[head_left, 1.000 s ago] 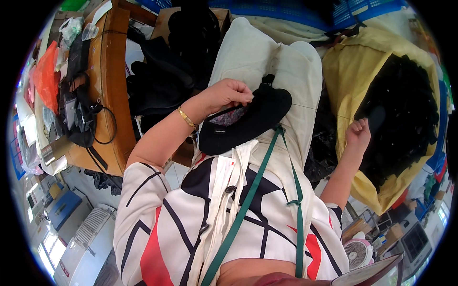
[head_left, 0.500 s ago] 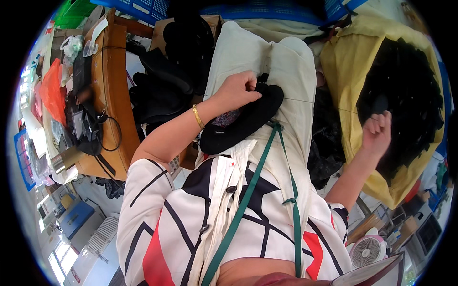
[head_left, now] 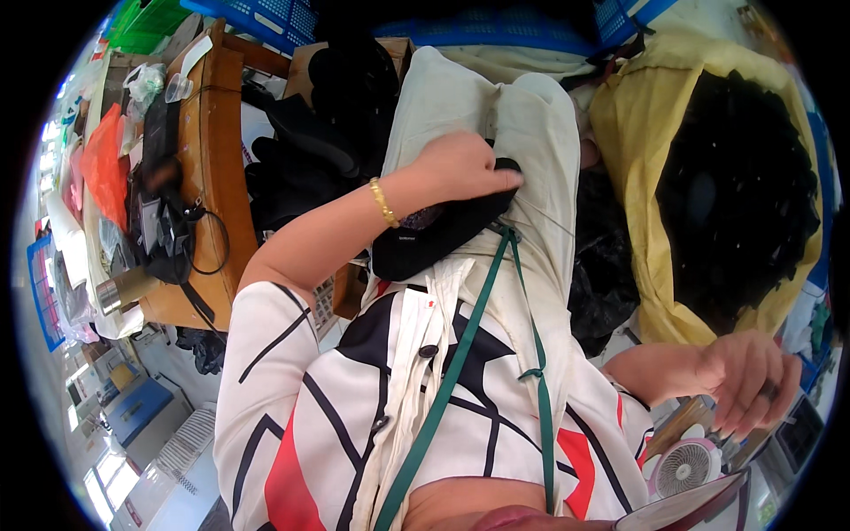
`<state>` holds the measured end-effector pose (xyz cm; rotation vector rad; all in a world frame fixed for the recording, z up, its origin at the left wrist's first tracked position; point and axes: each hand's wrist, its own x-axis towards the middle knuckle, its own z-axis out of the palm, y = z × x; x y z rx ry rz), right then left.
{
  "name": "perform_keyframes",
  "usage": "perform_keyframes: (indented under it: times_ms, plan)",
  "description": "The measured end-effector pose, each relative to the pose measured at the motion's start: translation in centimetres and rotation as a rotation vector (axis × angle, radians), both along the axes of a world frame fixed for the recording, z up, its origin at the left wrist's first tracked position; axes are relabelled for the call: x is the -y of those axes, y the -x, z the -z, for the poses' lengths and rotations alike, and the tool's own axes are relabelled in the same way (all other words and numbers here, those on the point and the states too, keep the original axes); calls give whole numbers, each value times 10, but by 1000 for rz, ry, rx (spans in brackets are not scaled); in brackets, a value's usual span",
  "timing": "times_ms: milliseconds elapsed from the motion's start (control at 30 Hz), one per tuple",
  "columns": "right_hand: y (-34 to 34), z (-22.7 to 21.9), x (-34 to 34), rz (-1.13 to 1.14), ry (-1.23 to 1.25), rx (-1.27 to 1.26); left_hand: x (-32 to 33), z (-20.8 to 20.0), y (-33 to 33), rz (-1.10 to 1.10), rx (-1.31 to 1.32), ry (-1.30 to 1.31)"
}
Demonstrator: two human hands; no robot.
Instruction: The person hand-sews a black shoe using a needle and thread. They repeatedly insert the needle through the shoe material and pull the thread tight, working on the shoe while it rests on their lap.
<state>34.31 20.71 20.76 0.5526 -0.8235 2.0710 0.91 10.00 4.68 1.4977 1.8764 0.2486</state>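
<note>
On my lap lies a black soft shoe (head_left: 416, 252) with a speckled lining and a small pale label on its near end. My left hand (head_left: 456, 168) is closed over its far end, the thumb pointing right; the fingers on the far side are hidden. A thin thread (head_left: 551, 218) leaves the shoe beneath my thumb and slants toward my right hand (head_left: 751, 382), fading from sight over the dark bag. That hand is raised far out to the right, fingers bent together, with a dark band on one finger. Any needle is too small to make out.
A yellow sack (head_left: 624, 133) filled with dark pieces stands at the right. Black shoes (head_left: 305, 133) are heaped at the left, beside a wooden table (head_left: 208, 159) with bags on it. Blue baskets (head_left: 478, 37) stand ahead; a small fan (head_left: 686, 469) is at the lower right.
My right hand has swung from over the yellow sack toward me and outward, and the thread now slants nearer to me. My left hand has shifted slightly right and turned over the shoe.
</note>
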Motion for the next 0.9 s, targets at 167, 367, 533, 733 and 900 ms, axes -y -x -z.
perform_keyframes:
  times_ms: [167, 367, 533, 733, 900]
  plan:
    - [25, 17, -23, -758, -422, 266, 11, 28, 16, -203, 590, 199]
    - [60, 102, 6, -124, -311, 1051, 32, 36, 29, -676, 1387, 346]
    - [144, 151, 29, 301, -685, 1354, 36, 28, 37, -593, 1194, 360]
    - [185, 181, 35, 561, -1236, 1388, 42, 33, 32, -356, 764, 13]
    - [191, 192, 32, 519, -1289, 1325, 44, 36, 41, -579, 911, 165]
